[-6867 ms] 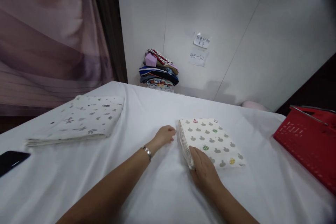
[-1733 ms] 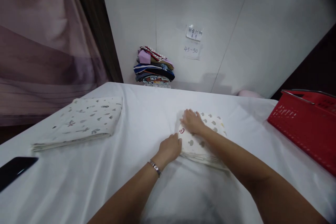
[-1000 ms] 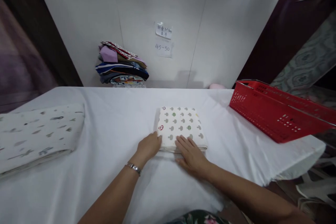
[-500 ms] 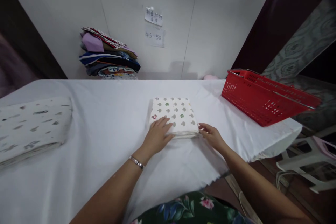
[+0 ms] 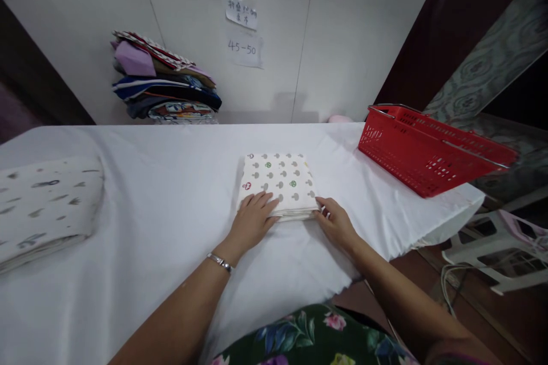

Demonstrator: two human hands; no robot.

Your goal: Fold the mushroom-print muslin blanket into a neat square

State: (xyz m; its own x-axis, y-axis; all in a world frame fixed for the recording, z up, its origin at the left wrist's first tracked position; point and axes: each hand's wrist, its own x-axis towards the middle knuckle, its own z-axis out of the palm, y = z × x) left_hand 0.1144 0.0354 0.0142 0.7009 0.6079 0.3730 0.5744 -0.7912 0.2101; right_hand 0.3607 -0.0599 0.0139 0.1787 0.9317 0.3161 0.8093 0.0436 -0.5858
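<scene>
A folded white cloth (image 5: 278, 177) printed with grey, green and red mushrooms lies on the white-covered table in front of me. My left hand (image 5: 254, 218) rests on its near left corner, fingers spread over the top and the thumb along the front edge. At the near right corner, my right hand (image 5: 336, 221) pinches the layered edge between thumb and fingers. Further left lies a larger folded white cloth (image 5: 47, 205) with a scattered grey print, touched by neither hand.
A red plastic basket (image 5: 428, 151) with metal handles stands at the table's right end. Several folded fabrics (image 5: 166, 85) are stacked at the back left against the wall. Paper notes (image 5: 246, 51) are stuck to the wall. A white plastic stool (image 5: 492, 245) stands on the floor at right.
My right hand has closed in on the cloth's near right corner and now grips it. My left hand stays on the cloth. The whole view has shifted slightly.
</scene>
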